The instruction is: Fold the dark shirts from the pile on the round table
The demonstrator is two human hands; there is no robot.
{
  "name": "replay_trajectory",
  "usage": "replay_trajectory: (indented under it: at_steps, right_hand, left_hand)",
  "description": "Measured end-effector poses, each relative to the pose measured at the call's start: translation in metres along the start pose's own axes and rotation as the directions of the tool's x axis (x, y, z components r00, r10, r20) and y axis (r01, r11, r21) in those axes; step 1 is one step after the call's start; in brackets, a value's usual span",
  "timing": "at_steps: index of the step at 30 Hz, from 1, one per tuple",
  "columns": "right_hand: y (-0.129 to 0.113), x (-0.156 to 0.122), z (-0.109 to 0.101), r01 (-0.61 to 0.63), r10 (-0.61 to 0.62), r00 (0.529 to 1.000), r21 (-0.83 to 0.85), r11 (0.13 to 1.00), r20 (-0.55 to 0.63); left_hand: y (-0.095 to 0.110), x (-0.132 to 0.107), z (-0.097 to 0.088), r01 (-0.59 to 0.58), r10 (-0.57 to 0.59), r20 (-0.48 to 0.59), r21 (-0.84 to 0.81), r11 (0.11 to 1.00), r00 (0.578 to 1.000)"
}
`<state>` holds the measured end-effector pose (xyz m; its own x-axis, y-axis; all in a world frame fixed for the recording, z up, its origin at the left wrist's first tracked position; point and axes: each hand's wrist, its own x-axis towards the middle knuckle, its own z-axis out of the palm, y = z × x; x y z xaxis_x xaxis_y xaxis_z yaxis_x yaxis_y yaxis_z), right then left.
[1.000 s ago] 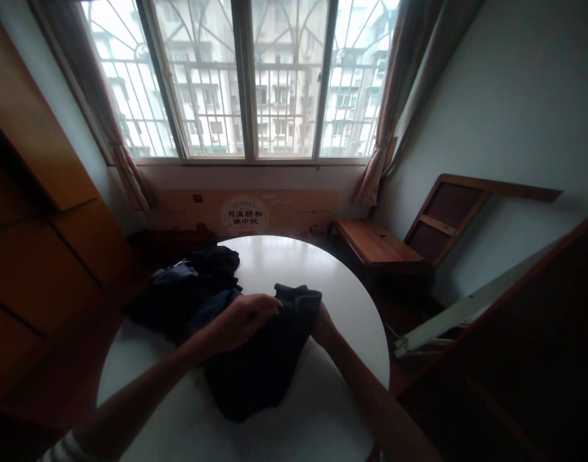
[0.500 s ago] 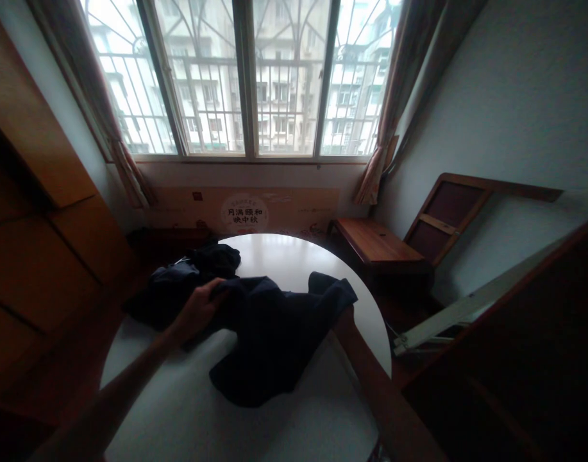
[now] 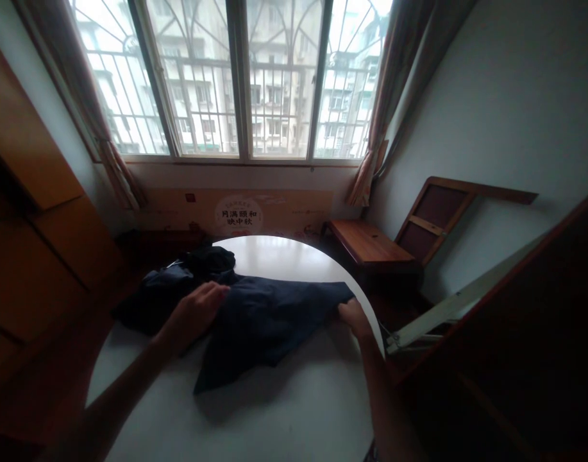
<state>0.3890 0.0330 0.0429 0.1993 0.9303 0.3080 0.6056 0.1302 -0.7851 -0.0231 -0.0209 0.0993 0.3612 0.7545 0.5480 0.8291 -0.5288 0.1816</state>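
A dark navy garment (image 3: 267, 317) is stretched sideways over the white round table (image 3: 284, 423), its upper edge nearly straight and its lower left corner pointing toward me. Its exact kind cannot be made out. My left hand (image 3: 200, 311) pinches the upper left part, fingers closed on the cloth. At the far right corner, my right hand (image 3: 354, 316) is closed around the edge, close to the table's rim. Behind my left hand lies a crumpled pile of dark clothes (image 3: 178, 282), which touches or overlaps the garment.
A wooden bench (image 3: 370, 242) stands beyond the table at the right, with a wood-framed panel (image 3: 433, 215) leaning near it. Wooden cabinets (image 3: 38, 212) line the left side. A dark brown panel (image 3: 515, 333) rises close by on the right. Barred windows (image 3: 236, 83) fill the back wall.
The bunched garment has been pulled out flatter and wider. My right hand, partly covered by cloth before, now shows at the right corner. The view has shifted slightly.
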Motion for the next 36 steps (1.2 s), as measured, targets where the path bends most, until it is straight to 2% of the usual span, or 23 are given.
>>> replay_trajectory:
  at_steps: [2,4,6,7,8,10,12,13,14,17,19,20,21,22,24,26,27,28,30,31,32,34,36]
  right_hand:
    - [-0.005,-0.013,-0.009,-0.019,0.018,1.000,-0.100,0.995,-0.006]
    - [-0.021,-0.032,-0.014,0.023,-0.021,1.000,-0.210,0.977,0.011]
    - [-0.044,-0.057,-0.010,0.138,-0.112,0.987,-0.241,0.961,0.119]
    - [-0.056,-0.070,-0.005,0.216,-0.174,0.961,-0.192,0.957,0.214]
    - [-0.068,-0.082,0.002,0.292,-0.243,0.916,-0.116,0.949,0.319]
    - [-0.088,-0.104,0.020,0.439,-0.366,0.758,-0.006,0.899,0.540]
    - [-0.098,-0.118,0.042,0.550,-0.374,0.578,-0.008,0.835,0.725]
    - [-0.099,-0.122,0.052,0.590,-0.340,0.518,-0.039,0.806,0.785]
    - [-0.099,-0.124,0.061,0.621,-0.306,0.491,-0.082,0.779,0.815]
    - [-0.094,-0.123,0.075,0.709,-0.297,0.498,-0.185,0.681,0.814]
    - [-0.094,-0.120,0.068,0.728,-0.337,0.490,-0.165,0.665,0.804]
    - [-0.095,-0.118,0.059,0.709,-0.373,0.478,-0.099,0.698,0.795]
    - [-0.097,-0.116,0.047,0.663,-0.425,0.485,-0.004,0.748,0.765]
    - [-0.100,-0.112,0.032,0.598,-0.485,0.525,0.102,0.795,0.700]
    - [-0.108,-0.100,0.000,0.454,-0.549,0.690,0.308,0.836,0.471]
    - [-0.115,-0.078,-0.028,0.300,-0.439,0.870,0.466,0.832,0.223]
    - [-0.117,-0.063,-0.038,0.210,-0.337,0.930,0.541,0.814,0.146]
    - [-0.117,-0.045,-0.045,0.121,-0.239,0.964,0.612,0.782,0.114]
    - [-0.113,-0.006,-0.048,-0.007,-0.099,0.989,0.702,0.712,0.110]
    - [-0.108,0.014,-0.045,-0.049,-0.057,0.991,0.720,0.692,0.121]
    - [-0.101,0.031,-0.040,-0.082,-0.023,0.991,0.721,0.688,0.135]
    - [-0.083,0.057,-0.028,-0.155,0.065,0.983,0.595,0.788,0.170]
    - [-0.061,0.065,-0.017,-0.210,0.163,0.974,0.364,0.907,0.157]
  left_hand:
    - [-0.006,-0.034,0.004,-0.022,0.023,0.132,-0.006,1.000,0.991]
    - [-0.015,-0.062,0.008,0.013,-0.017,0.187,0.024,1.000,0.982]
    - [-0.023,-0.079,0.013,0.066,-0.074,0.187,0.049,0.997,0.980]
    - [-0.025,-0.082,0.015,0.082,-0.093,0.176,0.066,0.994,0.980]
    - [-0.026,-0.083,0.017,0.094,-0.109,0.160,0.095,0.991,0.981]
    - [-0.026,-0.078,0.021,0.123,-0.145,0.105,0.195,0.973,0.984]
    - [-0.024,-0.067,0.026,0.125,-0.154,0.074,0.298,0.946,0.985]
    - [-0.024,-0.061,0.029,0.103,-0.136,0.080,0.330,0.938,0.988]
    - [-0.024,-0.056,0.032,0.067,-0.107,0.097,0.343,0.937,0.990]
    - [-0.026,-0.045,0.034,-0.010,-0.029,0.140,0.271,0.962,0.990]
    - [-0.027,-0.042,0.026,0.017,-0.035,0.111,0.158,0.987,0.993]
    - [-0.027,-0.042,0.017,0.049,-0.057,0.081,0.092,0.995,0.995]
    - [-0.027,-0.042,0.005,0.088,-0.089,0.044,0.027,0.996,0.995]
    - [-0.028,-0.042,-0.009,0.129,-0.129,-0.003,-0.035,0.991,0.992]
    - [-0.029,-0.038,-0.043,0.211,-0.229,-0.120,-0.142,0.967,0.966]
    - [-0.035,-0.026,-0.078,0.267,-0.320,-0.243,-0.229,0.936,0.915]
    - [-0.040,-0.016,-0.092,0.288,-0.358,-0.291,-0.257,0.923,0.887]
    - [-0.047,-0.004,-0.104,0.312,-0.390,-0.334,-0.264,0.913,0.858]
    - [-0.062,0.025,-0.117,0.371,-0.421,-0.379,-0.201,0.907,0.824]
    - [-0.070,0.041,-0.119,0.396,-0.417,-0.380,-0.136,0.908,0.826]
    - [-0.076,0.055,-0.117,0.406,-0.399,-0.347,-0.056,0.912,0.849]
    - [-0.083,0.075,-0.105,0.379,-0.349,-0.247,0.087,0.921,0.904]
    - [-0.078,0.081,-0.086,0.335,-0.301,-0.201,0.163,0.928,0.932]
